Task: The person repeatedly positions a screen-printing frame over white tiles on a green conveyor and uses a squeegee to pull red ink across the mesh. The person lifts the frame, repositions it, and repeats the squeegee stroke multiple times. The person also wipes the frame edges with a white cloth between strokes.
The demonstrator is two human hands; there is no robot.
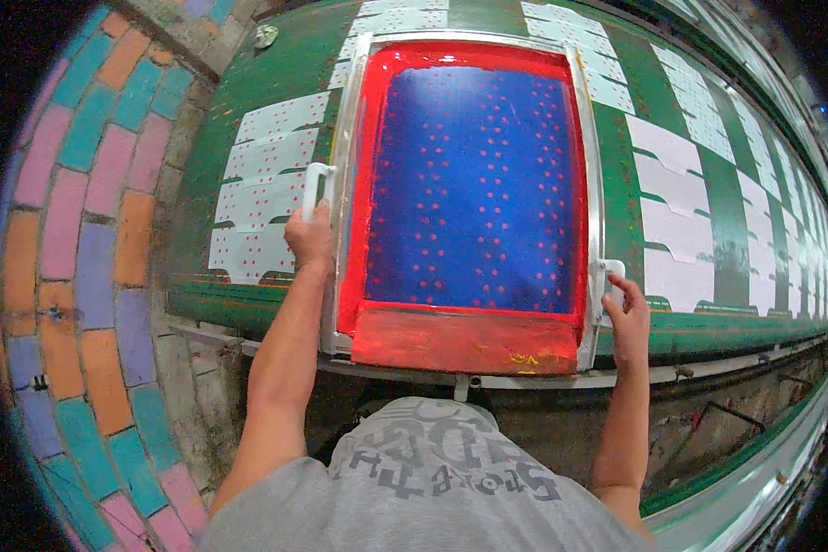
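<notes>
In front of me a silk-screen frame (338, 276) lies over the green printing table. Its blue mesh (469, 184) carries a pattern of small red dots, with red ink along the inner edges. A red-stained wooden board (460, 339), apparently a squeegee, lies across the frame's near end. My left hand (310, 237) is closed around the white handle (317, 175) on the left side. Lower down, my right hand (627, 317) curls its fingers on the white handle (611, 266) at the right side. Part of each handle is hidden by my fingers.
White cut pieces with red dots (271, 198) lie on the green table (193, 221) to the left. More pale pieces (670, 216) run in rows to the right. A metal rail (708, 362) follows the table's near edge. Coloured paving (92, 248) is at far left.
</notes>
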